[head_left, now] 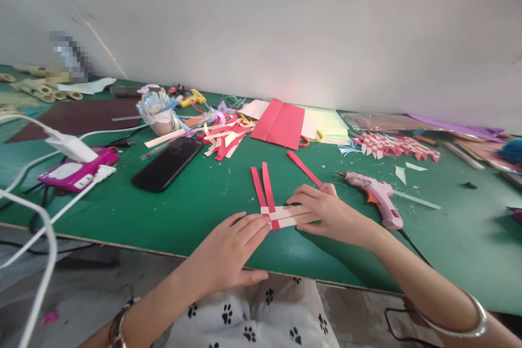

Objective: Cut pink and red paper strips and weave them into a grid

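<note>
On the green table lies a small weave of red and pale pink paper strips [290, 218], two red ends sticking up at its left. The fingertips of my left hand [234, 244] press on the weave's left end, with the thumb held apart below. My right hand [326, 209] rests over the pale strips at the right, its fingers spread and bent. A loose red strip [304, 167] runs up and left from the right hand, touching or pinched at its raised fingers. A pink glue gun [379, 196] lies to the right of that hand.
A black phone [168, 164], a magenta power strip [79, 168] with white cables and a small basket [160, 117] are on the left. Behind lie cut strips [228, 136], a red sheet [278, 124] and woven red-white pieces [395, 145]. The table's front edge [179, 255] is close.
</note>
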Demonstrator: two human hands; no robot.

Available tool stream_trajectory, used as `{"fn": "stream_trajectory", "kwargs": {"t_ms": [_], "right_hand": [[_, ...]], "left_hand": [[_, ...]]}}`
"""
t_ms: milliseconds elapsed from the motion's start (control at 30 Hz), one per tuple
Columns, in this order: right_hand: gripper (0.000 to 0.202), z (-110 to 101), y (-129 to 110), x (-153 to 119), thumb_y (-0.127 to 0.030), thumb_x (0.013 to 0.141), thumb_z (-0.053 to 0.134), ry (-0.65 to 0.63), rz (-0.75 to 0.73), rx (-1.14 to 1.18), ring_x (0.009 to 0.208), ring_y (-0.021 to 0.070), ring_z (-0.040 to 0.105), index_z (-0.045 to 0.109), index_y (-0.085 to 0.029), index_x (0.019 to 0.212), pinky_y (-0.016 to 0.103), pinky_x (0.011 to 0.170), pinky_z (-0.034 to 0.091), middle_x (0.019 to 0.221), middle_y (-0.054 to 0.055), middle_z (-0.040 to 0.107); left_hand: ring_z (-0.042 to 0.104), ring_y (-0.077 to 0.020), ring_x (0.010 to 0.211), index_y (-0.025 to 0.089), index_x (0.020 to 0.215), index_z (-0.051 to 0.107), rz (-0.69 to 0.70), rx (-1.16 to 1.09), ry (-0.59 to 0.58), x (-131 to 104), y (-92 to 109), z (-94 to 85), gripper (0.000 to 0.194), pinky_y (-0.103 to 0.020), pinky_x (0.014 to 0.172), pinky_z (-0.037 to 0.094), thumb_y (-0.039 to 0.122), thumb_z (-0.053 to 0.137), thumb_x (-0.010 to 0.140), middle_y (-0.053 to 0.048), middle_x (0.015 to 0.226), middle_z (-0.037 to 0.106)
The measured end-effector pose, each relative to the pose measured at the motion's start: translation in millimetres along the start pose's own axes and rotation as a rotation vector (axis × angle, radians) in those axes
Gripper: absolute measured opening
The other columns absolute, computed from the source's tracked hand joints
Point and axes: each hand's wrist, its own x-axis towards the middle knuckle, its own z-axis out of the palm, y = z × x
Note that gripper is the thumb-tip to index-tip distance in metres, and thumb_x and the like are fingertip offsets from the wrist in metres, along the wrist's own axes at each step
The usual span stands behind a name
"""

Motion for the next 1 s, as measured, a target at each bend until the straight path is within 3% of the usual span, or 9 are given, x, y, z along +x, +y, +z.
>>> {"fn": "stream_trajectory", "kwargs": {"t_ms": [133,267,333,533,633,733,867,1000], "right_hand": [[0.026,-2.3,6.4,-9.7,-0.024,0.082,0.048,0.001,0.036,-0.018,0.081,0.018,0.057,0.048,-0.026,0.108,0.037,0.079,0.033,0.1,0.004,0.059],[0.019,-6.2,10.0,-15.6,-0.022,0.083,0.045,-0.024,0.182,0.017,0.066,0.0172,0.056,0.05,-0.024,0.101,0.036,0.074,0.036,0.067,-0.001,0.059],[0.017,-9.7,9.9,-16.4,-0.022,0.081,0.045,-0.038,0.254,0.094,0.062,0.0165,0.054,0.051,-0.023,0.098,0.034,0.071,0.037,0.061,-0.002,0.056],[0.033,-17.6,9.6,-19.1,-0.025,0.077,0.049,-0.033,0.397,0.678,0.068,0.0134,0.058,0.045,-0.022,0.109,0.025,0.054,0.041,0.093,0.003,0.057],[0.041,-18.5,8.9,-20.1,-0.024,0.075,0.053,0.04,0.374,0.87,0.077,0.0139,0.059,0.041,-0.025,0.114,0.026,0.061,0.046,0.1,0.003,0.055],[0.035,-21.6,3.5,-17.0,-0.025,0.075,0.053,0.086,0.355,0.997,0.083,0.0153,0.058,0.042,-0.023,0.109,0.029,0.071,0.048,0.087,0.002,0.058],[0.016,-26.0,-6.8,-8.4,-0.028,0.076,0.053,0.134,0.377,0.902,0.076,0.015,0.06,0.049,-0.02,0.09,0.027,0.064,0.046,0.076,0.0,0.058],[0.009,-23.8,-13.2,0.6,-0.026,0.078,0.053,0.179,0.269,0.898,0.073,0.0132,0.059,0.05,-0.02,0.083,0.026,0.063,0.046,0.074,-0.001,0.056]], "left_hand": [[0.048,-0.0245,0.107,0.011,0.12,0.046,0.005,-0.036,0.021,3.0,-1.7,-1.8,0.062,-0.037,0.09,0.037,0.059,0.04,0.081,-0.011,0.119,0.053],[0.051,-0.0252,0.101,0.011,0.114,0.05,0.001,-0.06,0.033,6.9,-1.5,-1.9,0.062,-0.038,0.085,0.039,0.061,0.038,0.08,-0.012,0.113,0.056],[0.052,-0.0256,0.098,0.011,0.112,0.051,-0.008,-0.069,0.035,9.1,-0.7,-2.0,0.061,-0.039,0.082,0.04,0.06,0.039,0.079,-0.012,0.11,0.057],[0.055,-0.0217,0.092,0.016,0.107,0.052,-0.086,-0.161,0.068,14.2,2.8,-4.6,0.042,-0.035,0.078,0.04,0.047,0.047,0.08,-0.007,0.102,0.06],[0.055,-0.0186,0.092,0.02,0.105,0.053,-0.171,-0.178,0.115,16.5,5.1,-4.1,0.026,-0.034,0.08,0.037,0.034,0.046,0.083,-0.002,0.102,0.061],[0.057,-0.0177,0.086,0.021,0.105,0.053,-0.252,-0.164,0.15,21.8,8.2,-3.3,0.027,-0.034,0.078,0.036,0.034,0.05,0.081,-0.002,0.1,0.063],[0.058,-0.0185,0.077,0.019,0.096,0.057,-0.34,-0.111,0.155,34.4,13.0,-3.6,0.03,-0.034,0.073,0.035,0.04,0.057,0.074,-0.001,0.089,0.065],[0.059,-0.0192,0.071,0.017,0.086,0.059,-0.409,-0.023,0.179,46.5,18.3,-1.9,0.031,-0.034,0.069,0.033,0.045,0.057,0.073,-0.001,0.077,0.066]]}}
